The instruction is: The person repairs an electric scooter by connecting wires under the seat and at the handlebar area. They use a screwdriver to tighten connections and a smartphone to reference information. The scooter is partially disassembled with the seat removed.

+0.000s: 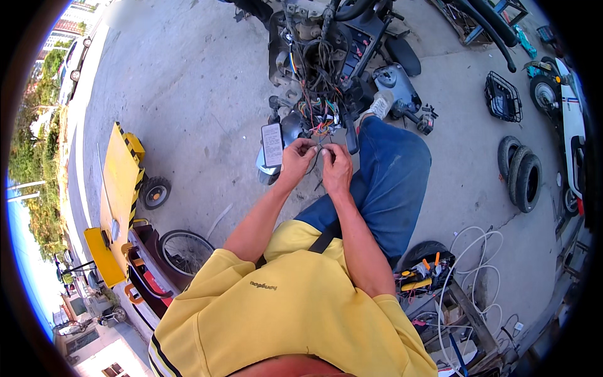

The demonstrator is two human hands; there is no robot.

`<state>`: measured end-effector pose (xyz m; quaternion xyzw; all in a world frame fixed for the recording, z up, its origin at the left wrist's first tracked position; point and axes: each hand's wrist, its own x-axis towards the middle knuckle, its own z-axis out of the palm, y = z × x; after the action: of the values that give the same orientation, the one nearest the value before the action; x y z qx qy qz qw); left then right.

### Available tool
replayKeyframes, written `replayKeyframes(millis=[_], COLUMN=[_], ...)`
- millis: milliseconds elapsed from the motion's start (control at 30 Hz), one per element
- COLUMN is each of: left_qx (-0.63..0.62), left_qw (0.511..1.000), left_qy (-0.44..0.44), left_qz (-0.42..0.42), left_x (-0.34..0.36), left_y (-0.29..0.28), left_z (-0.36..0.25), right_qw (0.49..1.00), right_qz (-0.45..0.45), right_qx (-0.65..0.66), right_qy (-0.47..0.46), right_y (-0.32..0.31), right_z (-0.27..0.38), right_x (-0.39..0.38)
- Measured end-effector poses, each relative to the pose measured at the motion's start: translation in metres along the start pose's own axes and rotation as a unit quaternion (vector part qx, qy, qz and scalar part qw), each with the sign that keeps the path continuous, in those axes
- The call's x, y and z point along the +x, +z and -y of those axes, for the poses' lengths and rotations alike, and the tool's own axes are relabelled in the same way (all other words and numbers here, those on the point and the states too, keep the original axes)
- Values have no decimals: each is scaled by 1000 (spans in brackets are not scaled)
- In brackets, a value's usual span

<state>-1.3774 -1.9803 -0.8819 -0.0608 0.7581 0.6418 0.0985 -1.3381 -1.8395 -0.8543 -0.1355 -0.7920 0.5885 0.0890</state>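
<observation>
A stripped scooter point(326, 56) stands ahead of me with its panels off and a tangle of coloured wires point(317, 113) exposed. My left hand point(297, 158) and my right hand point(337, 164) are close together just below that tangle. Both pinch thin dark wires point(320, 151) that hang from the harness. A dark handlebar grip point(350, 135) sits just above my right hand. My knee in blue jeans point(392, 169) is to the right of my hands.
A yellow ramp cart point(119, 188) and a bicycle wheel point(183, 251) lie to the left. Stacked tyres point(521, 173) and a wire basket point(502, 97) are at the right. A tool bag point(424, 267) and white cables point(477, 264) sit at lower right. A white scooter point(565, 113) stands at far right.
</observation>
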Motion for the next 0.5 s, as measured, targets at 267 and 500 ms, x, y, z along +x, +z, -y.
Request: replayKeyframes(millis=[267,500], left_qx=[7,-51], left_qw=[998,995], left_qy=[-60,-79], left_qz=[8,18], left_x=[1,4], left_y=[5,8], left_z=[-15,-14], right_qw=[999,999], right_qz=[-18,-24], right_qx=[-43,-30], right_qy=[-19,-21], right_y=[3,3], right_z=[-5,-4], right_x=[2,2])
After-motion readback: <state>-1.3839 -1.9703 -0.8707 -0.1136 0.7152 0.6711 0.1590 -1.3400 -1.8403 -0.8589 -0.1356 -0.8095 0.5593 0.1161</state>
